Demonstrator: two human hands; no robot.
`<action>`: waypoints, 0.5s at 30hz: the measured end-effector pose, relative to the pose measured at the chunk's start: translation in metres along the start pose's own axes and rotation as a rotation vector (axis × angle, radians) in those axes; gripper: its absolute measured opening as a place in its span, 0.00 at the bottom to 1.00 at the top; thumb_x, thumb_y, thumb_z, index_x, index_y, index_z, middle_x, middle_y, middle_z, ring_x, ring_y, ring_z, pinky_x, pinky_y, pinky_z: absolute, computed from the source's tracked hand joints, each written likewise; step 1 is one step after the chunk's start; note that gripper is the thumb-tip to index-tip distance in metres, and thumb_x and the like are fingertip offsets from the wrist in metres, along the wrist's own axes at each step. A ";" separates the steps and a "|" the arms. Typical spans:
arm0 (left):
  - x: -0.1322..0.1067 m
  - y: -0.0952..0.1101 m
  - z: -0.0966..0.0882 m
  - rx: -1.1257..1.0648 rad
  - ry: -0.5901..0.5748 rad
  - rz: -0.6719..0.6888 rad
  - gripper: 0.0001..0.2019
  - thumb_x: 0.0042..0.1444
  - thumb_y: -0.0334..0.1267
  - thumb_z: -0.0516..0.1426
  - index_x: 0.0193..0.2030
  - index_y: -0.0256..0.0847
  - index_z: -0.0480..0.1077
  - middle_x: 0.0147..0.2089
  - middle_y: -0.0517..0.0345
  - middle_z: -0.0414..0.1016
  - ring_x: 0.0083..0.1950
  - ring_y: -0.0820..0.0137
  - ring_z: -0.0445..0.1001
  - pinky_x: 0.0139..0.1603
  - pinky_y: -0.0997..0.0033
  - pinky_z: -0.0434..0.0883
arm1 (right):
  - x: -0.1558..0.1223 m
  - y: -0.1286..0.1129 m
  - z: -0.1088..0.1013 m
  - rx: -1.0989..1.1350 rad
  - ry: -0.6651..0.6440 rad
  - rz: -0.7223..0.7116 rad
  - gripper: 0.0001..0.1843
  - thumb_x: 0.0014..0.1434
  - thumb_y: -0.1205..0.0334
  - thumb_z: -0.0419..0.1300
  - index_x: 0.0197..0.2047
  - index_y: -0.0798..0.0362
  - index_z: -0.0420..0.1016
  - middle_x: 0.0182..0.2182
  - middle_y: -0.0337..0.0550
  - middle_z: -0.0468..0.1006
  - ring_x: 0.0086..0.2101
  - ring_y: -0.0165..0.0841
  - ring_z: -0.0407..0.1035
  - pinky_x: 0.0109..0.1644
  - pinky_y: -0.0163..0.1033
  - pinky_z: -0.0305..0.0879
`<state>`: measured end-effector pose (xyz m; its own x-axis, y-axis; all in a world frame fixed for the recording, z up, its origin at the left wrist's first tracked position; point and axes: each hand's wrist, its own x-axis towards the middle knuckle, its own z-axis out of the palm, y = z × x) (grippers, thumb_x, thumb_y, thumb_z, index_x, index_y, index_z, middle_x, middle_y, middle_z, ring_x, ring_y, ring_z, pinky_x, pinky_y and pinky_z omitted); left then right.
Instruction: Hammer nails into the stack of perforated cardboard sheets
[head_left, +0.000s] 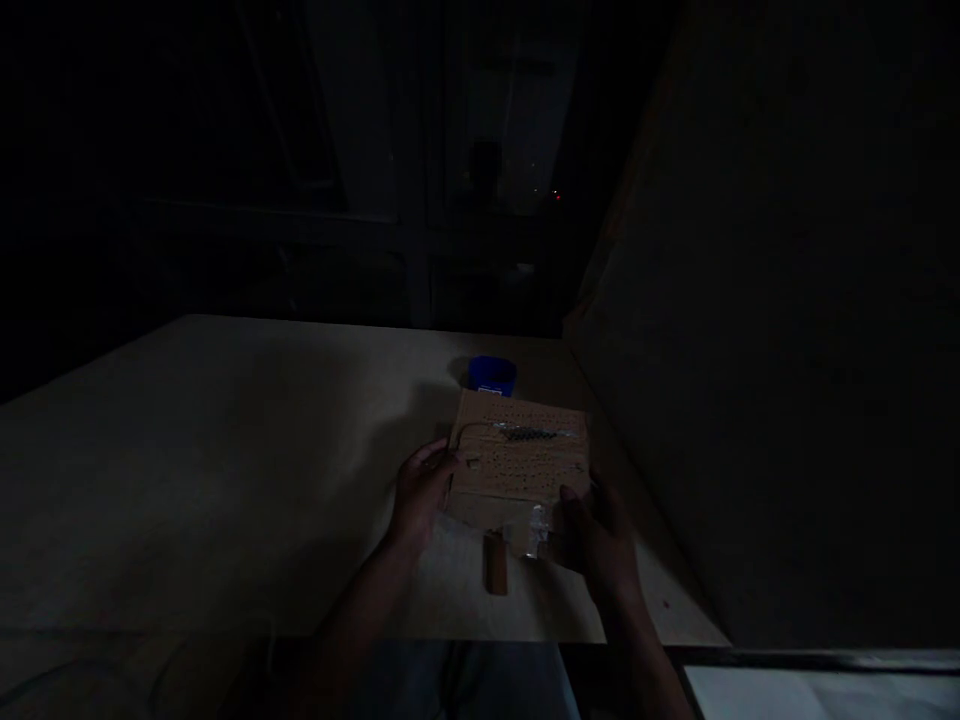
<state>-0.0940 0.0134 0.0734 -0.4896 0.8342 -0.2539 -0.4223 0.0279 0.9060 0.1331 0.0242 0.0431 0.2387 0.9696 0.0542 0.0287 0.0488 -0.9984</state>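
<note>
Between my two hands is a brown cardboard piece (pixel 517 470), tilted up above the table, with rows of small holes, a dark zigzag patch and shiny tape near its lower edge. My left hand (pixel 421 495) grips its left edge, thumb on the front. At the lower right corner my right hand (pixel 600 535) holds it, thumb pressed on the face. Below the cardboard lies a small reddish-brown block (pixel 496 566), its upper end partly covered. Just behind the cardboard stands a blue container (pixel 492 374), its lower part hidden.
A pale wooden table (pixel 225 450) spreads out to the left. Along the right side rises a tall dark panel (pixel 750 350). A dark window-like frame (pixel 420 250) stands beyond the far edge. White sheets (pixel 757 692) show at the lower right. The light is very dim.
</note>
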 end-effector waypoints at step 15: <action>-0.051 0.059 -0.305 0.343 0.706 0.245 0.18 0.37 0.46 0.63 0.37 0.40 0.77 0.39 0.52 0.82 0.43 0.56 0.78 0.42 0.59 0.76 | -0.134 0.038 0.290 0.052 -0.744 0.012 0.25 0.53 0.61 0.60 0.55 0.53 0.70 0.51 0.52 0.79 0.49 0.42 0.75 0.54 0.46 0.71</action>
<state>-0.3268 -0.1960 0.0370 -0.9505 0.2989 -0.0852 -0.0406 0.1522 0.9875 -0.1792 -0.0348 -0.0064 -0.4820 0.8754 0.0367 -0.0199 0.0309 -0.9993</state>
